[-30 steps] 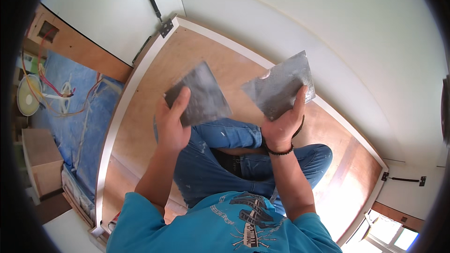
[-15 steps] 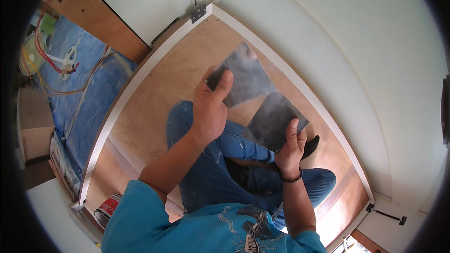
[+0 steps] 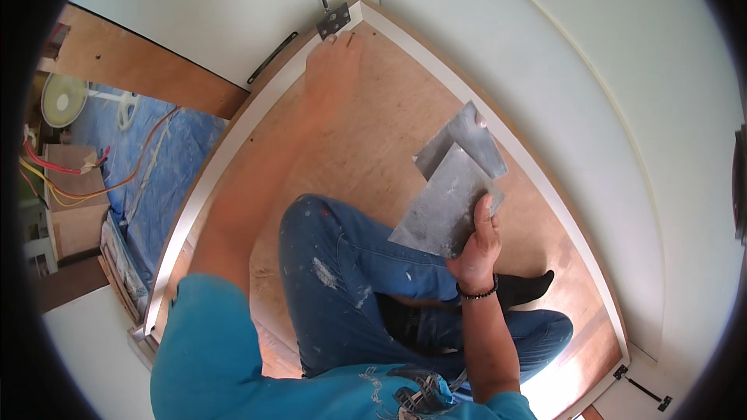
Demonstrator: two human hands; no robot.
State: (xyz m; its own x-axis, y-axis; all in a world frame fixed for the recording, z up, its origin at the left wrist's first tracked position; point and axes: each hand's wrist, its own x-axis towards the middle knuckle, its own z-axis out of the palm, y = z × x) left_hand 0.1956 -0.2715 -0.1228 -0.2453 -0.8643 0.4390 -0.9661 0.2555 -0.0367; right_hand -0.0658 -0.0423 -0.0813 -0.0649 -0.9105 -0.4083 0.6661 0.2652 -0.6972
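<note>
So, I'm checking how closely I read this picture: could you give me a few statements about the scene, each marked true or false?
1. The right hand holds a grey plate. True.
2. The left hand touches the jeans. False: it is by the black bracket at the wooden panel's corner.
3. A dark beaded bracelet circles the right wrist. True.
4. The jeans are spotless. False: they bear pale marks.
5. A blue sheet lies left of the wooden panel. True.

A grey plate (image 3: 441, 210) is held in the right hand (image 3: 481, 245), overlapping a second plate (image 3: 471, 140); the left hand (image 3: 333, 66), blurred, is extended near the far black bracket (image 3: 334, 20).
</note>
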